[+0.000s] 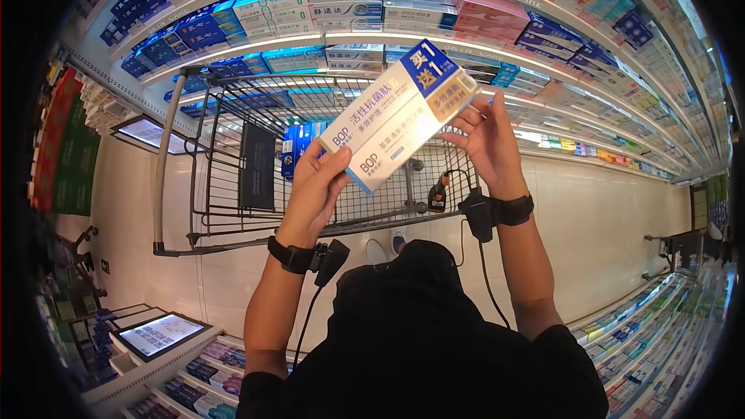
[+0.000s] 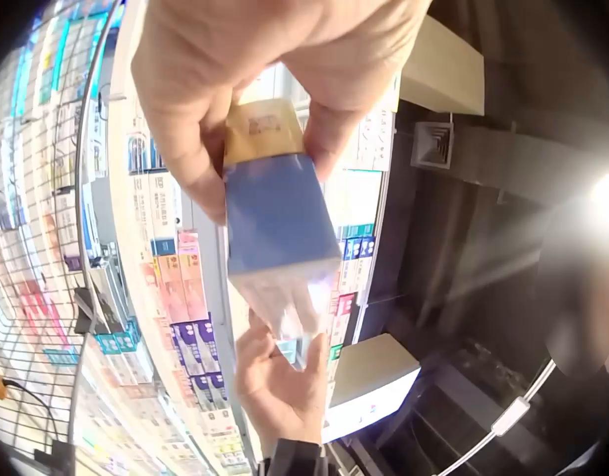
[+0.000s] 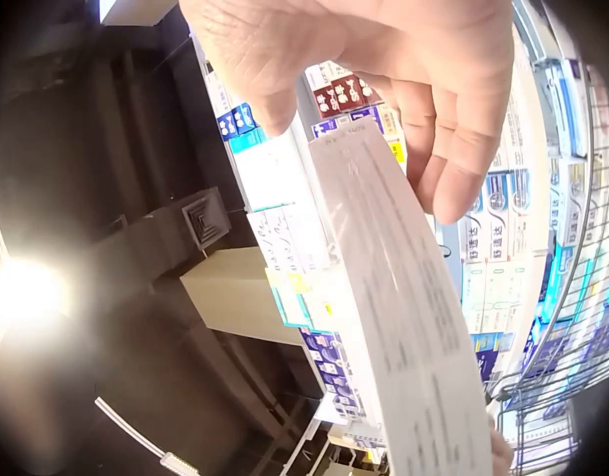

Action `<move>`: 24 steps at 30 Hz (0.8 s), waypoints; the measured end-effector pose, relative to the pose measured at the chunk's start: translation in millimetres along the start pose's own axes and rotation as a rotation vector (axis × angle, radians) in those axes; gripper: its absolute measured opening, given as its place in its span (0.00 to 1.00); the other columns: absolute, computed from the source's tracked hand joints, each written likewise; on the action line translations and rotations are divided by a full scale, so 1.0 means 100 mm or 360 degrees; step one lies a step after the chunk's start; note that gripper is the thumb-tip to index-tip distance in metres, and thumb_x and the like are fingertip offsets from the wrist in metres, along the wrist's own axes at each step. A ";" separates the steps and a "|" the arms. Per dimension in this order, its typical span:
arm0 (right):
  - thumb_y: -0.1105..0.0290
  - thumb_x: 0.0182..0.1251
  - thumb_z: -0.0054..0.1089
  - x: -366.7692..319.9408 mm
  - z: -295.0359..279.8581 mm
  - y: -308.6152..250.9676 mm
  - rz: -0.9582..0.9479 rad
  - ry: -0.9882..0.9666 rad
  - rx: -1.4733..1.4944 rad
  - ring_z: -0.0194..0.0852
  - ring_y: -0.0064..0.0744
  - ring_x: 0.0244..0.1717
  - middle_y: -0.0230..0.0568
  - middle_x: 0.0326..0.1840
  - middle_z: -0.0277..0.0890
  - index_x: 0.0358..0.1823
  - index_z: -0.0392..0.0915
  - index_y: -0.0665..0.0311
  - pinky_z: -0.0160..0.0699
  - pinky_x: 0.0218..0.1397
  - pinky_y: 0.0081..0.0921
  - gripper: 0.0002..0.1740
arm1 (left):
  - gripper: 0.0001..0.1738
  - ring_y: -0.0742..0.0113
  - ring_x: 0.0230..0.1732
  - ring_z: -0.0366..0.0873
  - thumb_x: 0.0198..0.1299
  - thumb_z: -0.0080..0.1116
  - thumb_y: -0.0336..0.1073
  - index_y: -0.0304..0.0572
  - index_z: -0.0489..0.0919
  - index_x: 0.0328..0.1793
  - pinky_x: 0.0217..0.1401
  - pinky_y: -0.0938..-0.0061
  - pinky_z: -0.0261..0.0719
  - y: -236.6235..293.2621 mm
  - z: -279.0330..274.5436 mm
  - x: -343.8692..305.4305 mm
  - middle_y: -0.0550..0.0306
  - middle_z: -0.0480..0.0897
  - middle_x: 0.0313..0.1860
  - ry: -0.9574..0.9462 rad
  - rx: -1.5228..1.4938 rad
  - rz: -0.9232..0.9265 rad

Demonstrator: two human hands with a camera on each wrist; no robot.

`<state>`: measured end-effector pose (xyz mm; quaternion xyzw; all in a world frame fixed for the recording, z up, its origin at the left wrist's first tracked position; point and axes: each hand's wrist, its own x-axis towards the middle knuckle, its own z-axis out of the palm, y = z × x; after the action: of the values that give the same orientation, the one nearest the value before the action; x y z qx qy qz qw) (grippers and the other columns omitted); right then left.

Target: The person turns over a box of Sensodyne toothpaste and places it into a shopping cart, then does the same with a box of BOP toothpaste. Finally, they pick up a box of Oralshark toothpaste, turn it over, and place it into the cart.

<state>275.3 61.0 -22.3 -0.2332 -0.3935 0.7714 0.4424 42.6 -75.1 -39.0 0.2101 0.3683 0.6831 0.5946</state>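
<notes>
A long white toothpaste box (image 1: 388, 128) with BOP lettering and a blue promotional band is held up over the shopping cart, tilted in the head view. My left hand (image 1: 313, 186) grips its lower left end, thumb on the front face. In the left wrist view, the thumb and fingers of that hand (image 2: 275, 50) hold opposite sides of the box near its blue end (image 2: 280, 213). Beside the upper right end is my right hand (image 1: 493, 143), fingers loosely bent. The right wrist view shows its thumb and fingers (image 3: 458, 183) spread apart around the box's end.
The wire shopping cart (image 1: 161, 178) stands below, holding a blue pack (image 1: 310, 138) and a dark bottle (image 1: 438, 195). Ahead, shelves (image 1: 353, 36) carry rows of boxes. More shelves (image 1: 644, 341) are behind on the right, and a lit screen (image 1: 161, 337) is at lower left.
</notes>
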 end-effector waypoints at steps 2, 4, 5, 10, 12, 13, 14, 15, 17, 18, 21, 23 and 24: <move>0.50 0.76 0.42 0.13 0.15 0.10 0.0023 -0.0140 -0.0012 0.79 0.37 0.52 0.51 0.51 0.77 0.63 0.65 0.72 0.86 0.48 0.33 0.31 | 0.25 0.64 0.54 0.80 0.62 0.59 0.28 0.34 0.65 0.64 0.54 0.73 0.83 -0.01 0.08 0.14 0.45 0.78 0.55 0.0078 -0.0090 0.0070; 0.55 0.72 0.51 0.16 0.27 0.28 0.0094 -0.0171 -0.0128 0.78 0.36 0.53 0.50 0.54 0.77 0.64 0.62 0.72 0.84 0.50 0.34 0.29 | 0.25 0.64 0.54 0.80 0.63 0.59 0.28 0.34 0.65 0.64 0.57 0.71 0.81 -0.09 0.07 0.26 0.47 0.78 0.55 0.0144 0.0000 0.0114; 0.57 0.71 0.54 0.15 0.33 0.38 0.0116 -0.0132 -0.0197 0.78 0.36 0.54 0.49 0.54 0.76 0.64 0.62 0.72 0.83 0.51 0.35 0.30 | 0.24 0.63 0.54 0.80 0.64 0.58 0.28 0.35 0.65 0.65 0.58 0.70 0.80 -0.15 0.05 0.32 0.48 0.78 0.55 0.0182 0.0046 0.0135; 0.66 0.64 0.63 0.32 0.06 0.83 0.0454 0.0054 -0.0347 0.78 0.34 0.54 0.47 0.56 0.76 0.65 0.59 0.70 0.82 0.53 0.33 0.32 | 0.34 0.68 0.51 0.80 0.58 0.65 0.29 0.35 0.60 0.68 0.50 0.76 0.79 -0.58 -0.30 0.39 0.48 0.80 0.51 0.0212 0.0465 -0.0090; 0.71 0.61 0.64 0.39 -0.27 1.07 0.0590 0.0118 -0.0503 0.79 0.34 0.51 0.48 0.54 0.76 0.64 0.58 0.70 0.83 0.51 0.32 0.33 | 0.36 0.64 0.51 0.80 0.58 0.66 0.31 0.34 0.59 0.69 0.51 0.73 0.79 -0.77 -0.62 0.30 0.46 0.81 0.50 0.0163 0.1004 -0.0132; 0.71 0.61 0.64 0.39 -0.43 1.15 0.0648 0.0106 -0.0583 0.80 0.34 0.50 0.48 0.53 0.76 0.64 0.58 0.71 0.83 0.50 0.32 0.33 | 0.36 0.59 0.51 0.80 0.57 0.67 0.32 0.32 0.62 0.68 0.52 0.69 0.78 -0.82 -0.74 0.20 0.44 0.81 0.50 0.0137 0.1490 -0.0075; 0.72 0.61 0.65 0.41 -0.59 1.26 0.0707 0.0096 -0.0663 0.80 0.34 0.49 0.48 0.52 0.77 0.64 0.58 0.71 0.84 0.49 0.32 0.33 | 0.36 0.54 0.52 0.81 0.56 0.67 0.34 0.30 0.64 0.67 0.53 0.66 0.78 -0.87 -0.85 0.09 0.42 0.82 0.49 0.0104 0.1975 -0.0022; 0.72 0.61 0.65 0.43 -0.75 1.37 0.0807 0.0104 -0.0692 0.81 0.35 0.48 0.49 0.51 0.77 0.64 0.58 0.72 0.84 0.48 0.32 0.33 | 0.34 0.49 0.52 0.80 0.56 0.67 0.37 0.30 0.67 0.65 0.55 0.63 0.77 -0.92 -0.95 -0.03 0.42 0.82 0.49 0.0024 0.2073 -0.0033; 0.72 0.61 0.65 0.53 -1.05 1.65 0.1006 0.0118 -0.0749 0.81 0.37 0.47 0.51 0.50 0.78 0.65 0.56 0.75 0.85 0.47 0.33 0.34 | 0.32 0.45 0.51 0.79 0.56 0.66 0.44 0.31 0.72 0.61 0.56 0.59 0.76 -1.04 -1.08 -0.23 0.42 0.82 0.49 -0.0157 0.2325 -0.0001; 0.71 0.61 0.65 0.60 -1.16 1.80 0.1039 0.0127 -0.0775 0.81 0.37 0.47 0.51 0.49 0.78 0.65 0.56 0.75 0.85 0.45 0.33 0.35 | 0.31 0.45 0.50 0.79 0.56 0.65 0.48 0.31 0.74 0.59 0.55 0.58 0.76 -1.10 -1.12 -0.30 0.42 0.82 0.47 -0.0259 0.2482 0.0042; 0.70 0.60 0.67 0.83 -1.65 2.47 0.1118 0.0109 -0.0807 0.82 0.35 0.44 0.48 0.49 0.78 0.66 0.56 0.72 0.84 0.42 0.30 0.37 | 0.32 0.48 0.48 0.79 0.59 0.60 0.56 0.35 0.77 0.57 0.54 0.61 0.76 -1.17 -1.11 -0.33 0.44 0.83 0.45 -0.0473 0.2745 -0.0037; 0.69 0.59 0.67 1.01 -1.89 2.84 0.1195 0.0067 -0.0912 0.82 0.34 0.43 0.49 0.48 0.78 0.66 0.57 0.73 0.83 0.39 0.30 0.38 | 0.32 0.48 0.47 0.79 0.58 0.61 0.56 0.35 0.77 0.56 0.54 0.62 0.76 -1.16 -1.04 -0.24 0.45 0.83 0.43 -0.0381 0.2746 -0.0078; 0.68 0.59 0.68 1.09 -1.99 2.98 0.1236 0.0049 -0.0967 0.81 0.33 0.42 0.49 0.48 0.78 0.66 0.57 0.74 0.82 0.38 0.29 0.38 | 0.32 0.48 0.46 0.79 0.58 0.61 0.56 0.35 0.77 0.56 0.54 0.62 0.76 -1.17 -1.01 -0.19 0.45 0.83 0.42 -0.0338 0.2742 -0.0099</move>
<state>212.4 146.1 -381.8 -0.4926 -0.4781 0.7261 0.0399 50.0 -116.7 -189.3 0.6397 0.7053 0.1264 0.2781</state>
